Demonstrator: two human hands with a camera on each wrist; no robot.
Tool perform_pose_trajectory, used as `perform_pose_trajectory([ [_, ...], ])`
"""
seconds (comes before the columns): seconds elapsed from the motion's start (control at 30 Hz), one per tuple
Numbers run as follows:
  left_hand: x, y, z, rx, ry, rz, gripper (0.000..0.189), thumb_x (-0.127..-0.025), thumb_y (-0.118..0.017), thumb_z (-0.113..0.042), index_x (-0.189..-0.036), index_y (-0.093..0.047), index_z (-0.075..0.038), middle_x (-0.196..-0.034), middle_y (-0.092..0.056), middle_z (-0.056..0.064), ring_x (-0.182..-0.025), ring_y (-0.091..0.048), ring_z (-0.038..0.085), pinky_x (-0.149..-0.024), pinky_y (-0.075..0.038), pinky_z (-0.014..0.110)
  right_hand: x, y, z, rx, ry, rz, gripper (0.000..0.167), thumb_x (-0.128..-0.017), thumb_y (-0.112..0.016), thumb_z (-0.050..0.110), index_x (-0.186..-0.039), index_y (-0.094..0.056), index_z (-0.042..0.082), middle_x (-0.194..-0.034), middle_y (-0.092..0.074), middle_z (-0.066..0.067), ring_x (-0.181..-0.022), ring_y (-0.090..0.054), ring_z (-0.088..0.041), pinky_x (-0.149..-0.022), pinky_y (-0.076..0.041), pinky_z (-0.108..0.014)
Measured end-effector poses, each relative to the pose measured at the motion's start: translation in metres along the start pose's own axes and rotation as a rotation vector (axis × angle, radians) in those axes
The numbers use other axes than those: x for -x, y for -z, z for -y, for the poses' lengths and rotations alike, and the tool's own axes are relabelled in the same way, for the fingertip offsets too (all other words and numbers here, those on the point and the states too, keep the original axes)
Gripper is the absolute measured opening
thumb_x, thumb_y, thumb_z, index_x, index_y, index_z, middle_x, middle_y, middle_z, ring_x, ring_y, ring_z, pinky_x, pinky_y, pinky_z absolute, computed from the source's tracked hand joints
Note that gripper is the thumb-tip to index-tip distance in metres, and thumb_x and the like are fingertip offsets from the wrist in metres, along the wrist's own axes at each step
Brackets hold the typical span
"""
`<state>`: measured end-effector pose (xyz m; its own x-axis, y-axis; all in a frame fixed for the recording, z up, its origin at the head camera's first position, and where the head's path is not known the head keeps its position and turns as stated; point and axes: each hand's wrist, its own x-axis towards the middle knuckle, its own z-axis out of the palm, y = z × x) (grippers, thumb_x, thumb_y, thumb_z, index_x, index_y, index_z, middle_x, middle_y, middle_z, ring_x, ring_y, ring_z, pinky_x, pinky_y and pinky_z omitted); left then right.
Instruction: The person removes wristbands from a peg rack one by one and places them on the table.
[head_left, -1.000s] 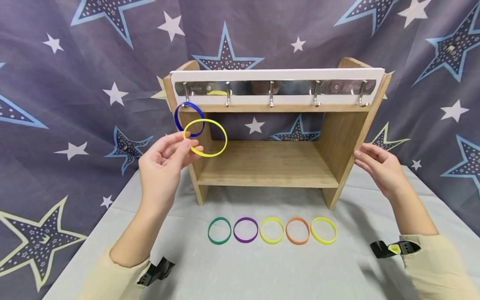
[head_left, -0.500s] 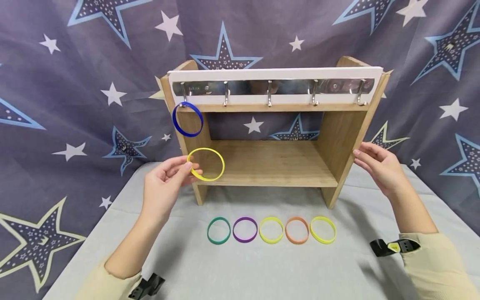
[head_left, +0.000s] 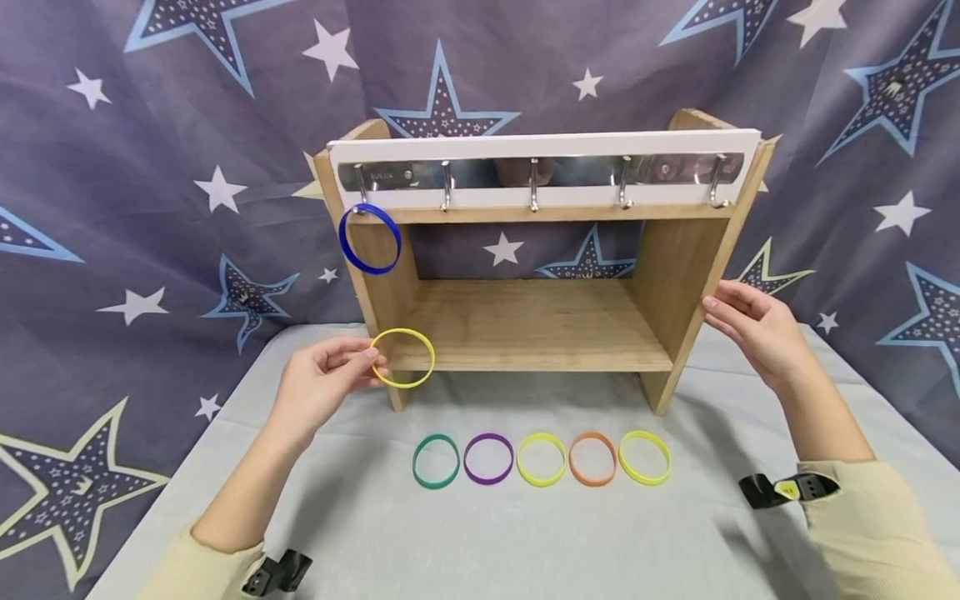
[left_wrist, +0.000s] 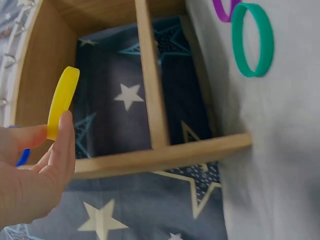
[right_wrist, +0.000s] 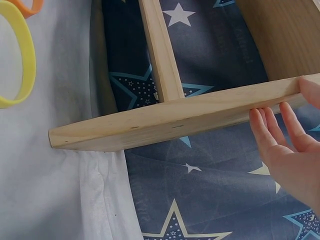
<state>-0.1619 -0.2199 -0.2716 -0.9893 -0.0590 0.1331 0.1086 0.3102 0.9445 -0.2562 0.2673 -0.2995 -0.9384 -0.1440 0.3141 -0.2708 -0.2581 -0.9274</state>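
Observation:
My left hand (head_left: pixel 318 379) pinches a yellow silicone wristband (left_wrist: pixel 63 102) between thumb and fingers, holding it up beside the lower left of a wooden shelf unit (head_left: pixel 540 325). From the leftmost metal hook (head_left: pixel 362 187) on the unit's top rail hangs a blue wristband (head_left: pixel 372 268). At the other side, my right hand (head_left: pixel 761 333) touches the right side panel (right_wrist: pixel 165 117); in the right wrist view its fingertips lie against the outer face and the thumb is at the front edge.
In a row on the pale cloth before the unit lie green (head_left: pixel 415 462), purple (head_left: pixel 488 481), yellow (head_left: pixel 540 482), orange (head_left: pixel 592 482) and another yellow wristband (head_left: pixel 668 458). More hooks (head_left: pixel 534 187) line the rail. A star-patterned curtain (head_left: pixel 150 208) stands behind.
My left hand has come down with the yellow wristband, from in front of the blue one to the lower shelf's level. My right hand keeps its place at the panel.

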Motion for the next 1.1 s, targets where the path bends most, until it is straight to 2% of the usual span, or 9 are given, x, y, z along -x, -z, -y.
perform_pose_trajectory([
  [0.07, -0.002, 0.004, 0.006, -0.020, 0.023, 0.018, 0.038, -0.094, -0.059, -0.013, -0.120, -0.055, 0.015, -0.078, -0.071, -0.015, -0.073, -0.068, -0.003, -0.074, -0.062, 0.020, 0.000, 0.000, 0.000, -0.003, -0.005, -0.002, 0.028, -0.092, -0.054, -0.007, -0.105, -0.064, 0.015, -0.094, -0.066, 0.007, -0.087, -0.067, -0.002, -0.079, -0.057, -0.012],
  [0.17, -0.005, 0.009, 0.016, -0.076, 0.053, 0.075, 0.037, -0.095, -0.059, -0.013, -0.119, -0.056, 0.015, -0.084, -0.073, -0.003, -0.074, -0.068, -0.002, -0.075, -0.062, 0.022, 0.000, -0.001, 0.000, -0.013, -0.005, -0.002, 0.028, -0.092, -0.054, -0.008, -0.105, -0.064, 0.015, -0.093, -0.066, 0.007, -0.087, -0.067, -0.002, -0.079, -0.057, -0.013],
  [0.33, -0.010, 0.013, 0.036, -0.177, 0.125, 0.237, 0.033, -0.095, -0.057, -0.011, -0.115, -0.058, 0.015, -0.093, -0.073, 0.016, -0.074, -0.069, 0.004, -0.073, -0.062, 0.023, -0.001, -0.001, 0.000, -0.027, 0.008, 0.004, 0.028, -0.092, -0.054, -0.008, -0.104, -0.065, 0.014, -0.092, -0.066, 0.006, -0.086, -0.067, -0.003, -0.079, -0.058, -0.013],
  [0.53, -0.013, 0.015, 0.058, -0.191, 0.206, 0.384, 0.031, -0.094, -0.056, -0.007, -0.114, -0.057, 0.018, -0.093, -0.071, 0.018, -0.077, -0.069, 0.010, -0.074, -0.063, 0.027, -0.001, 0.000, -0.001, -0.031, 0.013, 0.007, 0.028, -0.092, -0.054, -0.009, -0.104, -0.065, 0.013, -0.092, -0.067, 0.006, -0.086, -0.067, -0.003, -0.080, -0.058, -0.014],
  [0.9, -0.014, 0.025, 0.085, -0.178, 0.243, 0.476, 0.030, -0.091, -0.050, 0.000, -0.111, -0.053, 0.023, -0.088, -0.070, 0.013, -0.074, -0.067, 0.009, -0.070, -0.063, 0.024, 0.000, -0.001, -0.001, -0.008, 0.017, 0.016, 0.028, -0.092, -0.054, -0.008, -0.104, -0.065, 0.014, -0.092, -0.067, 0.007, -0.086, -0.067, -0.003, -0.080, -0.057, -0.013],
  [1.1, -0.014, 0.027, 0.091, -0.183, 0.259, 0.485, 0.028, -0.090, -0.051, 0.001, -0.109, -0.054, 0.022, -0.084, -0.070, 0.011, -0.073, -0.067, 0.012, -0.069, -0.063, 0.026, 0.000, -0.001, -0.001, -0.001, 0.021, 0.016, 0.027, -0.092, -0.054, -0.008, -0.104, -0.065, 0.014, -0.092, -0.067, 0.007, -0.087, -0.067, -0.003, -0.080, -0.057, -0.013],
])
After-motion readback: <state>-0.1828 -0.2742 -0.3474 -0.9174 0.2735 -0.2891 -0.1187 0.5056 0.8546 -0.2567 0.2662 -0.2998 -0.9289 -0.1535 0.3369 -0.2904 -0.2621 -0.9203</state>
